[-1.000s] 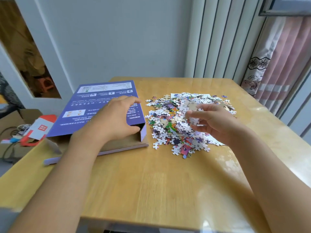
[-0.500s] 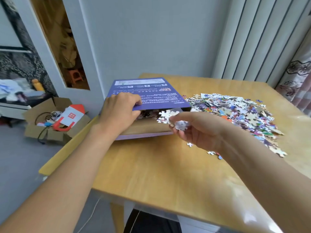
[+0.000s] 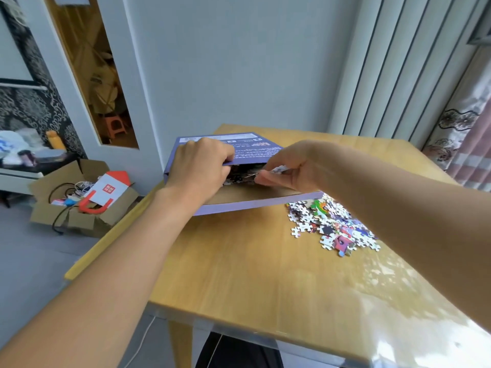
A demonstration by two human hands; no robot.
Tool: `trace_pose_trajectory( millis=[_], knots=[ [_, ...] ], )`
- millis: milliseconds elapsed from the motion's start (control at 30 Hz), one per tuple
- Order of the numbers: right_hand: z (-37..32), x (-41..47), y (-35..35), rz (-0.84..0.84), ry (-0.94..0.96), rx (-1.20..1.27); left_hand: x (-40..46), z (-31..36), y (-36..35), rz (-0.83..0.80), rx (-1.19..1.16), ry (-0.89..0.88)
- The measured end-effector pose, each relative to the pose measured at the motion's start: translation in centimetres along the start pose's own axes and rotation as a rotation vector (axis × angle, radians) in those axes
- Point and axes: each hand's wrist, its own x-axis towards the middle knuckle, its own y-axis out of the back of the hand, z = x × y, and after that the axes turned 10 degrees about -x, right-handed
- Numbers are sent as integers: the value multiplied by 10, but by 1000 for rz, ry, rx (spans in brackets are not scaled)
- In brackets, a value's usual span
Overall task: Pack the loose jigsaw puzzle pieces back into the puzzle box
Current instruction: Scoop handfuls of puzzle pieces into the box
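Left hand [image 3: 198, 168] grips lid [image 3: 228, 147], propping it. Right hand [image 3: 289, 166] pinches pieces [image 3: 277, 170] at box [image 3: 255, 200] mouth; best release deep inside, clear of the rim.

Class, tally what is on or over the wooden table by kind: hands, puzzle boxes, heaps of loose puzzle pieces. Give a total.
Hands: 2 (left hand, right hand)
Puzzle boxes: 1 (puzzle box)
Heaps of loose pieces: 1 (heap)
Total: 4
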Motion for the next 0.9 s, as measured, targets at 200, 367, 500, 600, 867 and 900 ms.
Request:
trace_pose_trajectory(
  millis=[200,367,500,600,867,900],
  knots=[
    [-3,21,-14,-6,177,243,12,1,9,49,-17,22],
    [-3,3,-5,-105,213,307,9,-6,10,83,-78,27],
    [2,-28,11,21,368,-3,2,-11,10,100,-101,12],
    [23,-53,35,170,518,-459,-12,-16,-1,52,-77,-64],
    [114,7,112,356,432,-1346,-39,-53,-45,-15,-213,-217],
    [121,13,114,349,455,-1327,-38,-60,-47,-25,-251,-205]
  ],
)
